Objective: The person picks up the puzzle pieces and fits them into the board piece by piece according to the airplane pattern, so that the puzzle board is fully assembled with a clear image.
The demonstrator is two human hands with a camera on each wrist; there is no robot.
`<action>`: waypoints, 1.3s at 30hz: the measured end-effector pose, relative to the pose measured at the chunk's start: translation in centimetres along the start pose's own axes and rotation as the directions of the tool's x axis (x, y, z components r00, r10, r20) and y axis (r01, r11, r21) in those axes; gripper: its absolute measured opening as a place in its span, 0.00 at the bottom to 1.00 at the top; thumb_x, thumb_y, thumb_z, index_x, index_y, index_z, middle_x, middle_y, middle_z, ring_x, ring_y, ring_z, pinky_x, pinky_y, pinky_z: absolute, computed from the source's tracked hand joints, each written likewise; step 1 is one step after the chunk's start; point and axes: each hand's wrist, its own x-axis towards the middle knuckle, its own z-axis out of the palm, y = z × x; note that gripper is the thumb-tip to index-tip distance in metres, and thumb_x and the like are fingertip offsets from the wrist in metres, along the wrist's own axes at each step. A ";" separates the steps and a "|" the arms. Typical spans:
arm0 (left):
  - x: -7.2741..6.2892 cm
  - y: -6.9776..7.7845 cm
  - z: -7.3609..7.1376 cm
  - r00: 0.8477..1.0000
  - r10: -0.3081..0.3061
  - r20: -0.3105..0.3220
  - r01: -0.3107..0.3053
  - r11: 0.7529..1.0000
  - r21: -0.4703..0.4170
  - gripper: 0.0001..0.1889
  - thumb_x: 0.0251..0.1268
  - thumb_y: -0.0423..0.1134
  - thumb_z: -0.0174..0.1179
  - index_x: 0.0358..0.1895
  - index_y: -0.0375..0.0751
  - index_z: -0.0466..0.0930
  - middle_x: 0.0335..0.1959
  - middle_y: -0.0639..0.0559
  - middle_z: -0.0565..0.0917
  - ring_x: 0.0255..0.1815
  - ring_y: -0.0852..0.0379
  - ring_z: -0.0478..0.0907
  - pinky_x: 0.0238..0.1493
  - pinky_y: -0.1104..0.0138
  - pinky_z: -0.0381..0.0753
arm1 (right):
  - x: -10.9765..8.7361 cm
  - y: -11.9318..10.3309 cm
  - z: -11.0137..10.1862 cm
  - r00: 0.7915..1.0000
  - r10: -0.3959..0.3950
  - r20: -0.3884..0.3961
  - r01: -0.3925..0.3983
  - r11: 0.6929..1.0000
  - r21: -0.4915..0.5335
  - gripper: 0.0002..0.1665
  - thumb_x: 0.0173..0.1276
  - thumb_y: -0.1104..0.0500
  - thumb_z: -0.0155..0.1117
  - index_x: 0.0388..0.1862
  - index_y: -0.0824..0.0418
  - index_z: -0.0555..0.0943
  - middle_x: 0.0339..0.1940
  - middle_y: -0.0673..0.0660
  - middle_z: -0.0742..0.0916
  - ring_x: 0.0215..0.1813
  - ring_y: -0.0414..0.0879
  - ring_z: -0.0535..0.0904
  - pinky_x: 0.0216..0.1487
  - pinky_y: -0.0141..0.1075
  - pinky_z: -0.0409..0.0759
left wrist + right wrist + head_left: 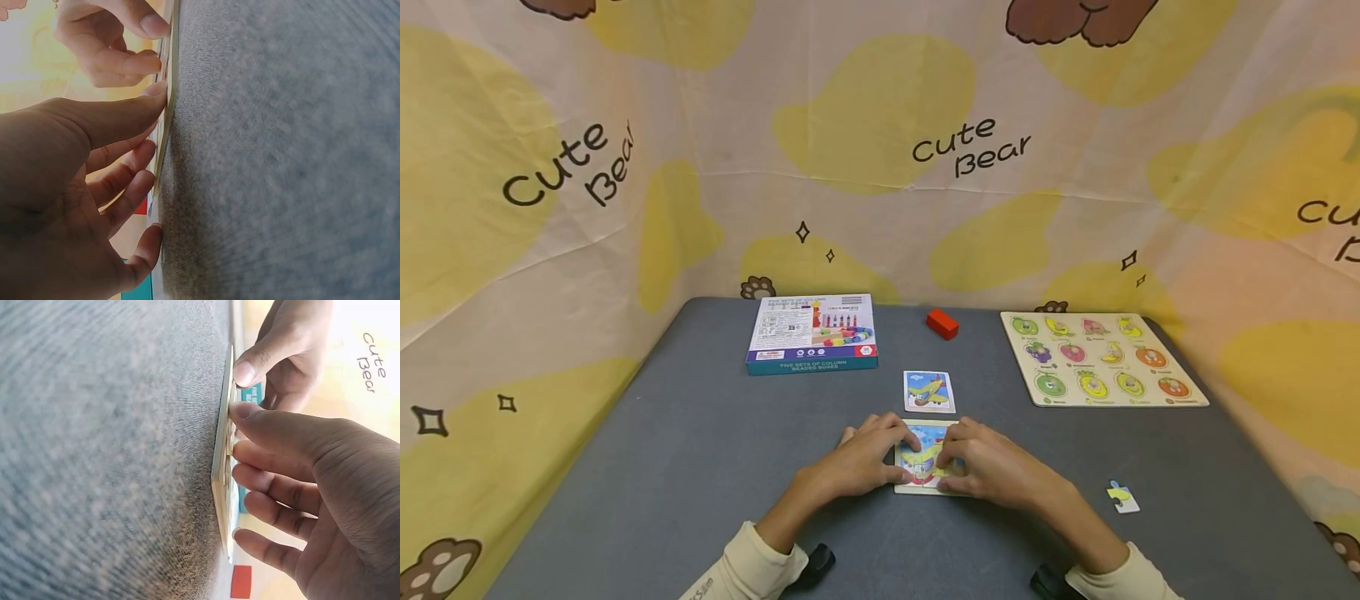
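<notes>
A small jigsaw puzzle board (927,481) with a yellow aeroplane picture lies flat on the table. My left hand (870,457) rests on its left side, thumb and fingers apart and touching the top. On the right side, my right hand (997,463) has its thumb and bent fingers on a puzzle piece (230,439) at the board's surface, seen edge-on in the right wrist view. That piece is mostly hidden by the fingers. Just beyond the board lies a picture card (928,392) with the same aeroplane. One loose puzzle piece (1123,497) lies to the right, apart from both hands.
At the back left lies a flat box (801,364) with a teal side. A red block (942,324) sits at the back middle. The fruit board (1101,400) lies at the back right. A printed cloth (865,242) hangs behind the grey table (700,475).
</notes>
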 end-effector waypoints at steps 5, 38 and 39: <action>0.0 -0.1 0.0 1.000 0.000 0.002 0.000 1.000 -0.002 0.16 0.69 0.45 0.73 0.57 0.50 0.85 0.58 0.56 0.78 0.66 0.50 0.69 0.53 0.50 0.64 | 0.0 0.0 0.1 1.000 0.018 0.007 -0.018 1.000 0.013 0.10 0.65 0.50 0.81 0.40 0.51 0.91 0.40 0.42 0.83 0.44 0.36 0.72 0.47 0.36 0.78; -0.1 -0.2 0.1 1.000 0.012 -0.001 -0.012 1.000 -0.005 0.16 0.70 0.45 0.72 0.57 0.52 0.84 0.57 0.58 0.78 0.64 0.51 0.70 0.52 0.52 0.63 | -0.1 -0.4 -0.1 1.000 -0.009 0.021 0.009 1.000 0.019 0.13 0.70 0.53 0.77 0.52 0.48 0.93 0.38 0.44 0.82 0.42 0.34 0.70 0.40 0.30 0.73; -0.1 -0.2 0.1 1.000 0.010 -0.002 -0.010 1.000 -0.004 0.16 0.70 0.45 0.72 0.57 0.52 0.84 0.57 0.58 0.78 0.64 0.52 0.70 0.52 0.52 0.63 | -0.1 -0.4 -0.1 1.000 -0.005 0.021 0.005 1.000 0.022 0.13 0.70 0.53 0.77 0.52 0.48 0.93 0.38 0.44 0.82 0.42 0.34 0.70 0.41 0.31 0.73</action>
